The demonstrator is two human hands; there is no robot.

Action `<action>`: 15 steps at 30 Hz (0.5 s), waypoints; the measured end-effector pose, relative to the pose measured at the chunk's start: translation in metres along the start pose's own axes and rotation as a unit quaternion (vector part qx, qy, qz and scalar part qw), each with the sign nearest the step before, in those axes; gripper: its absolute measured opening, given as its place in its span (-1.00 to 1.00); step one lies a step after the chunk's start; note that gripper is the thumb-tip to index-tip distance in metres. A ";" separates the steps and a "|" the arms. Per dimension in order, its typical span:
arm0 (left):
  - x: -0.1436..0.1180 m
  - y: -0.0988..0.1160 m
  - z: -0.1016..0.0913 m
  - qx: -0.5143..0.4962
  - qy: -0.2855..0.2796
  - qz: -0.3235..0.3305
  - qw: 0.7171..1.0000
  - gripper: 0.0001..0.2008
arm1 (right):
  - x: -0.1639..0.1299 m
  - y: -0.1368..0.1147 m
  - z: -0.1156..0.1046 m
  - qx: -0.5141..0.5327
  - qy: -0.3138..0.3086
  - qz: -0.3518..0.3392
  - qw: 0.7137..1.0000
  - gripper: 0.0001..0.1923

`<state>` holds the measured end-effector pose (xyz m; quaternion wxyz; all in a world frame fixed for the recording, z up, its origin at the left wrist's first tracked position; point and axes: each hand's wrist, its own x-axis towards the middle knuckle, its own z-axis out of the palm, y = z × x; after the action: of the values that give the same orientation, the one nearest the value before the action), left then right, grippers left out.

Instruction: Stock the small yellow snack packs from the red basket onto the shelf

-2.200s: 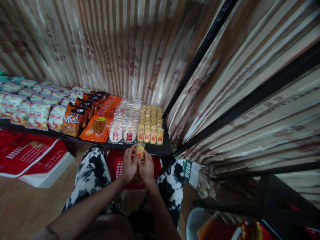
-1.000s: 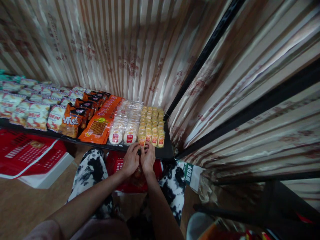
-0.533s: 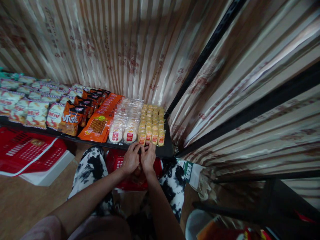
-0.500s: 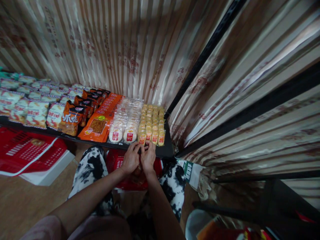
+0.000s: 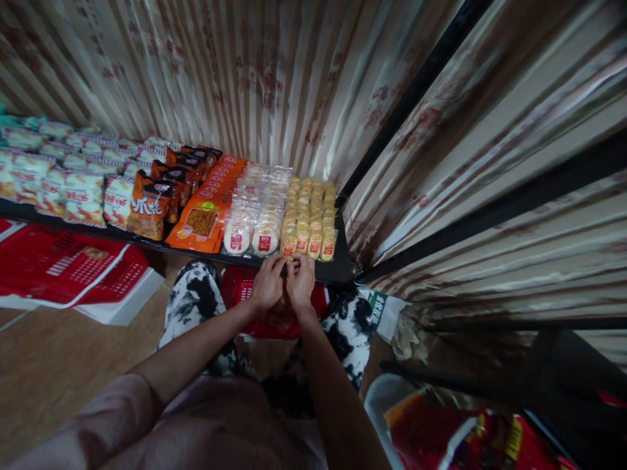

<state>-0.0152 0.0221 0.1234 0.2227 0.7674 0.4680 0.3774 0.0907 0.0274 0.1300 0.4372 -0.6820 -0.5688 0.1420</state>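
Rows of small yellow snack packets [image 5: 308, 219] with red labels stand at the right end of a black shelf [image 5: 337, 271]. At their front left corner, my left hand [image 5: 268, 284] has its thumb and fingers pinched together on the lower edge of a packet. My right hand [image 5: 300, 281] is closed beside it, its fingertips at the same packet's edge and nearly touching the left ones. Directly left of the yellow rows are clear-wrapped round white rice crackers [image 5: 252, 215] with red labels. How firmly each hand grips is partly hidden.
Further left lie an orange snack bag [image 5: 208, 212], black-and-orange bags [image 5: 149, 205] and many white bags [image 5: 83, 196]. A pleated curtain [image 5: 274, 85] and dark poles [image 5: 416, 98] rise behind. Red packages [image 5: 83, 264] sit below the shelf; a bin with red wrappers [image 5: 426, 431] stands lower right.
The view has tipped down, so the shelf and hands sit higher and slightly further right in the picture. Both hands stay at the front left yellow packet.
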 end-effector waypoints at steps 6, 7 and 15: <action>-0.004 -0.004 -0.001 0.008 -0.008 0.022 1.000 -0.43 | -0.001 -0.001 -0.001 0.023 0.024 -0.007 0.999 -0.81; -0.006 -0.005 -0.002 0.012 -0.002 0.027 1.000 -0.44 | -0.004 -0.001 -0.002 0.033 0.035 -0.012 0.999 -0.81; -0.043 -0.023 -0.003 0.042 -0.016 0.033 0.998 -0.67 | -0.033 0.006 -0.006 0.023 0.053 -0.074 0.996 -0.79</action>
<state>-0.0425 -0.0057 0.0933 0.1852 0.7970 0.4542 0.3525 0.0886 -0.0045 0.1187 0.4916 -0.6343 -0.5904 0.0859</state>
